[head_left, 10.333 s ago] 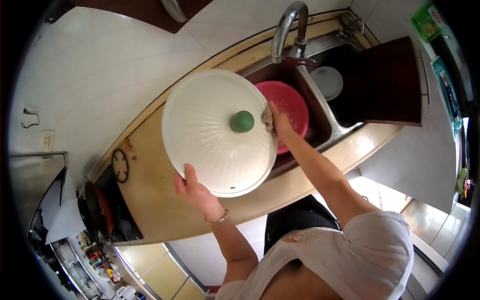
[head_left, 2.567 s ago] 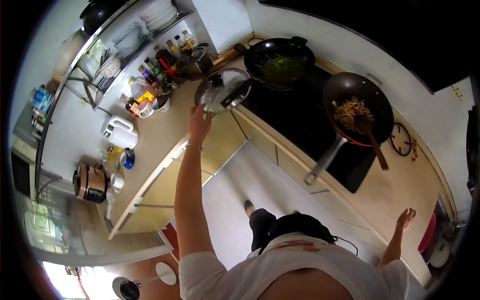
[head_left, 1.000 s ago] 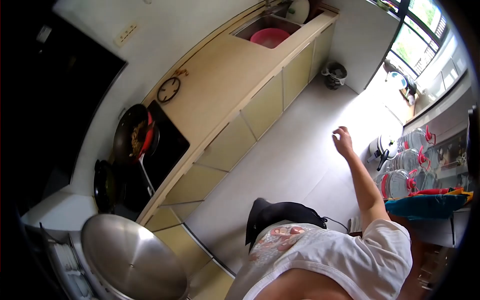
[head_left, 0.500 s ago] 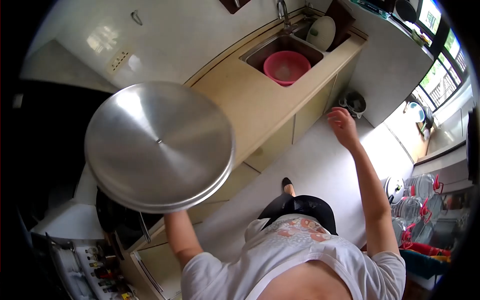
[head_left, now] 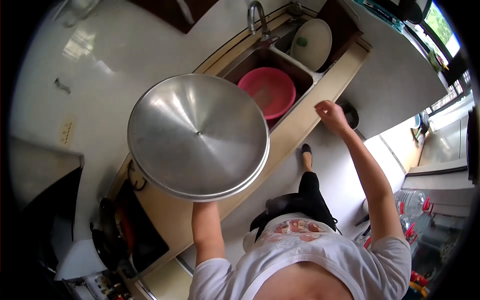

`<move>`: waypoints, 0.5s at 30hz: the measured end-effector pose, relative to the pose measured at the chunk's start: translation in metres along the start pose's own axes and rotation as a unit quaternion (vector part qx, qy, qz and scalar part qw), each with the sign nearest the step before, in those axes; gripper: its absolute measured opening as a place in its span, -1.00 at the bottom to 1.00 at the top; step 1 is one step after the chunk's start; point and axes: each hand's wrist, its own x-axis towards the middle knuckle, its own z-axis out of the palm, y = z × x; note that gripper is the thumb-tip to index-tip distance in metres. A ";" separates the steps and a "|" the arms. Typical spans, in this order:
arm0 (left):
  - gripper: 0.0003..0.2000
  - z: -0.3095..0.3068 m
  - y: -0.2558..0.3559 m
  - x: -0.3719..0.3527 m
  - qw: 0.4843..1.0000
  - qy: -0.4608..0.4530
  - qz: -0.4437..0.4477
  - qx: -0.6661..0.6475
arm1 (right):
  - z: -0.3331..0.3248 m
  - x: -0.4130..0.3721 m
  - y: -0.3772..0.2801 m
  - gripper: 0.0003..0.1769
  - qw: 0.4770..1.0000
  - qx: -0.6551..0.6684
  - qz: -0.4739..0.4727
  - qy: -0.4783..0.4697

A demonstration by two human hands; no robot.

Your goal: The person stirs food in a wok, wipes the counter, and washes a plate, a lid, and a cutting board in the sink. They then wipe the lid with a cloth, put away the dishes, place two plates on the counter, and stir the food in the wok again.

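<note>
The left hand, hidden behind the lid (head_left: pixel 197 135), is gripping it above the worktop (head_left: pixel 295 134), stiff, slick, probably light steel, best taken by its underside handle, while the right hand (head_left: pixel 330 112) is hanging loosely curled, empty.

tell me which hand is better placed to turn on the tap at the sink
Right, probably. The right hand is empty and hovers at the counter edge next to the sink, with the tap beyond it. The left arm holds up the steel lid, so it is occupied.
</note>
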 end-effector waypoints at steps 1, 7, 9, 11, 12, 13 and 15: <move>-0.75 0.003 -0.014 0.013 1.000 0.011 -0.008 0.000 | 0.007 0.029 0.014 -0.85 1.000 0.000 -0.027 -0.014; -0.75 0.022 -0.080 0.065 0.989 0.129 -0.064 0.021 | 0.097 0.179 0.087 -0.75 0.962 -0.143 -0.028 -0.230; -0.75 0.025 -0.091 0.068 0.982 0.167 -0.080 0.032 | 0.151 0.209 0.123 -0.77 0.956 -0.130 -0.098 -0.243; -0.75 0.025 -0.100 0.071 0.974 0.204 -0.095 0.034 | 0.187 0.225 0.122 -0.76 0.949 -0.146 -0.030 -0.276; -0.75 0.025 -0.104 0.070 0.970 0.218 -0.103 0.036 | 0.204 0.232 0.121 -0.75 0.940 -0.167 0.036 -0.295; -0.75 0.026 -0.108 0.069 0.965 0.234 -0.111 0.038 | 0.219 0.234 0.118 -0.75 0.938 -0.162 0.037 -0.305; -0.75 0.028 -0.116 0.069 0.957 0.259 -0.125 0.041 | 0.246 0.228 0.118 -0.69 0.921 -0.167 0.164 -0.310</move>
